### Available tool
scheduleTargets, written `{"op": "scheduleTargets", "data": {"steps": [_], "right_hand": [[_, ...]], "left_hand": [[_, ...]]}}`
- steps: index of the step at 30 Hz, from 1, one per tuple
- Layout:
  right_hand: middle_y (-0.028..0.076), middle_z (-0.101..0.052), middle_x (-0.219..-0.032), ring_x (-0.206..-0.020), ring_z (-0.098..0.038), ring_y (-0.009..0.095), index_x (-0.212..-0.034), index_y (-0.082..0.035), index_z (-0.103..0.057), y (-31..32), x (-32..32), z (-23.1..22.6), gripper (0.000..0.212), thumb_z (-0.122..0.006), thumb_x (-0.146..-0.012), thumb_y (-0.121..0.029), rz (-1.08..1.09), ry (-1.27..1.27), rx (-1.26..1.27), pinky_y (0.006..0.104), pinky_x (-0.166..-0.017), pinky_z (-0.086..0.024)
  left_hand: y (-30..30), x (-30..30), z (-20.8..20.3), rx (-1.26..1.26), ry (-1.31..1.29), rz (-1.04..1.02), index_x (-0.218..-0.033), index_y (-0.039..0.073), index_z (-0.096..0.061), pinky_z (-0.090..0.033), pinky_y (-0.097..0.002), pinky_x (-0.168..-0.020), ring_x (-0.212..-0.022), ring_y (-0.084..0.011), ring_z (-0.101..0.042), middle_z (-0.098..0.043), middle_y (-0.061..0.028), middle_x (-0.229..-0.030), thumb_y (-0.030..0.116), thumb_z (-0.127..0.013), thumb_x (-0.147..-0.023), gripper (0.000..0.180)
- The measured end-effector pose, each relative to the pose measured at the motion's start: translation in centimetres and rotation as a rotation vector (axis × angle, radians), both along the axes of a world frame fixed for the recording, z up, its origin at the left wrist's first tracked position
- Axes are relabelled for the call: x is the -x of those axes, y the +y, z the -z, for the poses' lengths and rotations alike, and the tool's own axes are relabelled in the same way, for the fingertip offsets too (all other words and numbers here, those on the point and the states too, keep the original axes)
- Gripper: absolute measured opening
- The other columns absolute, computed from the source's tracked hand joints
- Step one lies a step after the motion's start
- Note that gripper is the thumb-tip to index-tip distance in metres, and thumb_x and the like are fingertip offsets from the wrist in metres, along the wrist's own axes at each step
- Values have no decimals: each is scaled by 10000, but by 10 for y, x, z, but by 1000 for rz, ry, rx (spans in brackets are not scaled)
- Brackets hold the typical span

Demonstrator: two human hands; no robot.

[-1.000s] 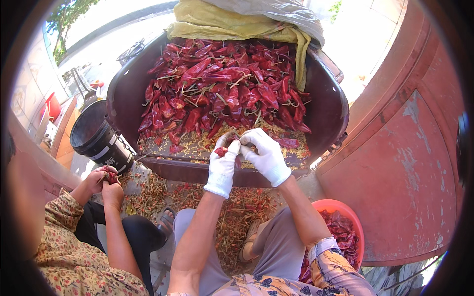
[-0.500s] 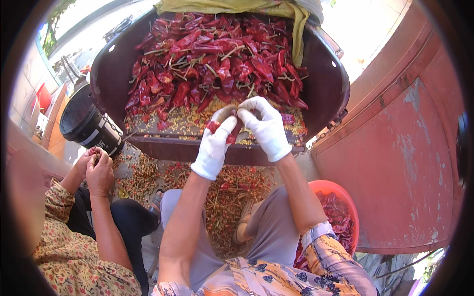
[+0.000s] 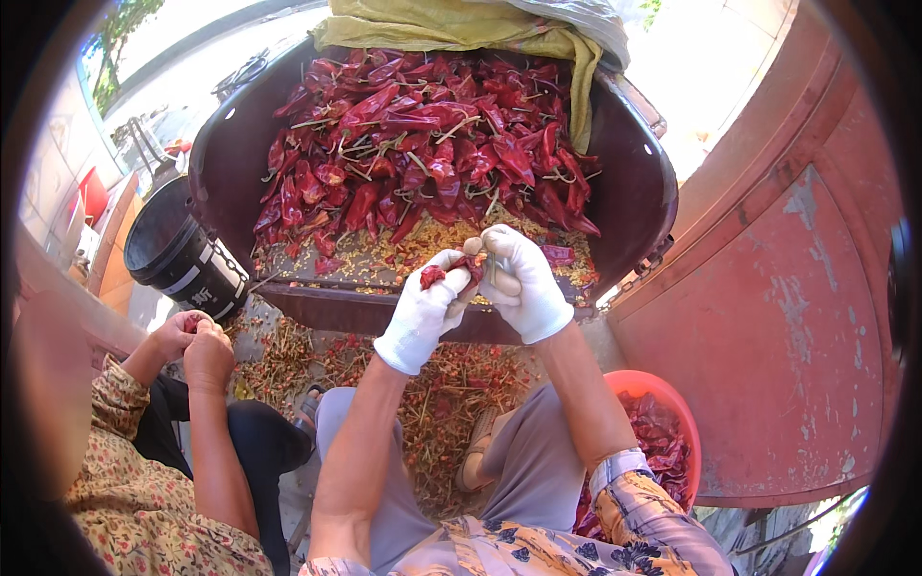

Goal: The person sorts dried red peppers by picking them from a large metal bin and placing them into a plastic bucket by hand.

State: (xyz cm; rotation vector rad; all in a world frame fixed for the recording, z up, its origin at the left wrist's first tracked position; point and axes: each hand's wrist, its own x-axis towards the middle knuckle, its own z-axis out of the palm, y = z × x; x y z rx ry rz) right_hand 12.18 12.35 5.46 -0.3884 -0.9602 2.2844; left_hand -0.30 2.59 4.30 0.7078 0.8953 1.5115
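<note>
Both my hands wear white gloves and meet over the near edge of a dark red metal cart (image 3: 629,178). My left hand (image 3: 419,322) is closed round a wrinkled dried red chili pepper (image 3: 473,269), and a red piece also shows between its fingers. The fingers of my right hand (image 3: 534,293) pinch the pepper's stem end; a thin pale stem seems to show there, partly hidden by the glove. Beyond my hands, a big heap of dried red chilies (image 3: 413,144) with stems fills the cart. Loose yellow seeds (image 3: 432,233) are scattered on its floor in front of the heap.
A red basin (image 3: 693,437) of chilies stands beside my right leg. Stems litter the ground (image 3: 423,413) between my feet. At the left, a co-worker's hands (image 3: 200,346) pinch something red near a black bucket (image 3: 163,240). A yellow sack (image 3: 461,34) drapes the cart's back; a red metal panel (image 3: 768,365) rises right.
My hands have turned slightly, so more of the chili shows between them. The whole view has shifted, with the cart a little lower. The co-worker's hands remain together.
</note>
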Motion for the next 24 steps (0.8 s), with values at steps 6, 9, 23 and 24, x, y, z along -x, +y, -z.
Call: {"op": "scheduleTargets", "data": {"steps": [6, 9, 23, 24], "right_hand": [[1, -584, -739, -373, -277, 12, -1061, -55, -572, 16, -8, 2, 189, -481, -973, -195, -166, 328, 304, 177, -340, -233], [27, -624, -774, -417, -336, 19, -1049, -36, -598, 7, -19, -9, 199, -515, -911, -153, -113, -236, -273, 183, -373, -260], [-5, -590, -674, -559, -473, 29, -955, -57, -688, -16, 5, -1, 203, -560, -944, -214, -70, -865, -715, 194, -506, -380], [-6, -597, -687, -581, -485, 30, -949, -50, -689, -8, 6, 7, 186, -573, -936, -196, 118, -826, -814, 199, -522, -391]], "left_hand": [[-1, 8, 13, -12, -187, -21, -1104, 70, -546, -249, -188, -442, -517, -39, -337, -439, 38, -695, 170, -497, -945, 194], [-4, 35, 12, -172, -328, -102, -1159, 54, -533, -313, -199, -528, -650, -64, -383, -449, 28, -777, 211, -517, -962, 252], [4, 45, 22, 6, -330, -398, -952, 90, -577, -141, -224, -392, -433, -27, -184, -219, 99, -566, 246, -513, -985, 171], [3, 45, 23, -6, -345, -395, -954, 89, -582, -146, -218, -375, -426, -23, -176, -213, 98, -561, 244, -493, -994, 183]]}}
